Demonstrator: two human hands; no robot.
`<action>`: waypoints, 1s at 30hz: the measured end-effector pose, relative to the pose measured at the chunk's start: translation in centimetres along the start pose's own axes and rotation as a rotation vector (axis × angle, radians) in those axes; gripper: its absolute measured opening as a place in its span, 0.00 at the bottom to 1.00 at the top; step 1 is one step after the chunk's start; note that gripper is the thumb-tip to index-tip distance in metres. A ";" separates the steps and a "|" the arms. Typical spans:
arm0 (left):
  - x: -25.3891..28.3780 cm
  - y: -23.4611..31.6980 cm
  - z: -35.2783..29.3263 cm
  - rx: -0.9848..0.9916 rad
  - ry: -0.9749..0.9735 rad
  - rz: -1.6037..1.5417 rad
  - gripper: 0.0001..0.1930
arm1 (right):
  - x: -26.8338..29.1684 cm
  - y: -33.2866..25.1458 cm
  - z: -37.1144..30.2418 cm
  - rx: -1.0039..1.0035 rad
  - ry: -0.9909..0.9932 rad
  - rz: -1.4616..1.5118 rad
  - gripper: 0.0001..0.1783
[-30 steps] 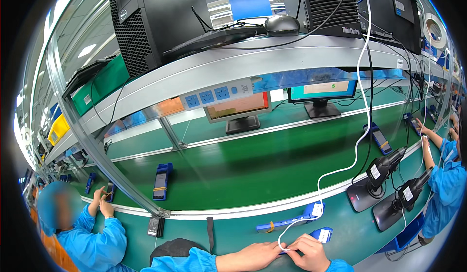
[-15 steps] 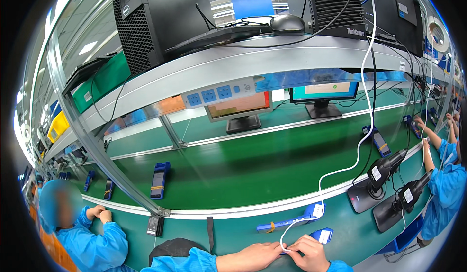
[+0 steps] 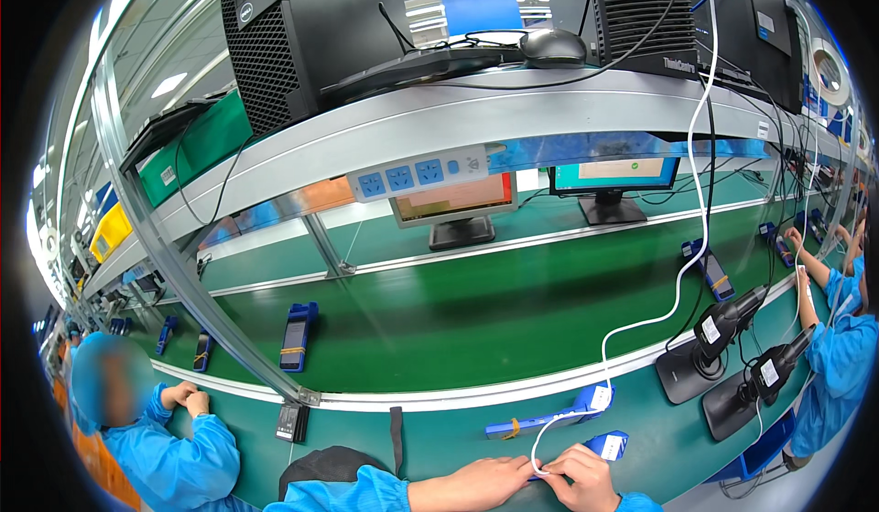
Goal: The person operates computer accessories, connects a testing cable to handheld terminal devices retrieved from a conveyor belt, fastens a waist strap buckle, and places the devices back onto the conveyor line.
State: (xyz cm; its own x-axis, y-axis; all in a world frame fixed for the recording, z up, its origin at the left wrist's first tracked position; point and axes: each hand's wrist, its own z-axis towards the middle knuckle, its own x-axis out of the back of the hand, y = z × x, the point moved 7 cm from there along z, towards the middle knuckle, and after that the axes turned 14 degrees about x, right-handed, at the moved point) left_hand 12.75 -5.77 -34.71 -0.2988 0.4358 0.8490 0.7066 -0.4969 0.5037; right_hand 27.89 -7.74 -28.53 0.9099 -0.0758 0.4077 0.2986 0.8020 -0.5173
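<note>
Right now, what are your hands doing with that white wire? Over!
Right hand: pinching white wire. Left hand: close beside, grip unclear. In the way: blue gadget just beyond both hands, wire passing across it.

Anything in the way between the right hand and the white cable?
Nothing visible: the right hand pinches the white cable near its lower end. The left hand lies just beside it; the cable's tip is hidden at the fingers.
</note>
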 end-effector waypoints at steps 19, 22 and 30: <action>0.3 0.0 0.3 0.045 -0.104 0.021 0.19 | 3.1 1.4 0.3 -0.101 0.370 0.181 0.11; 2.2 0.1 -0.2 0.027 -0.210 -0.042 0.19 | 6.6 0.8 3.1 -0.044 0.314 0.137 0.07; 12.4 -11.1 -4.9 0.060 -0.448 -0.373 0.29 | 3.4 7.3 6.7 -0.246 0.101 0.171 0.07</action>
State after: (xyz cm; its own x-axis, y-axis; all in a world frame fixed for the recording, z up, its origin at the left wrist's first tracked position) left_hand -1.97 1.45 -29.01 -0.2440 0.8542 0.4591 0.6447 -0.2108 0.7348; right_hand 31.20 1.85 -25.87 0.9733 -0.0209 0.2286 0.1884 0.6418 -0.7434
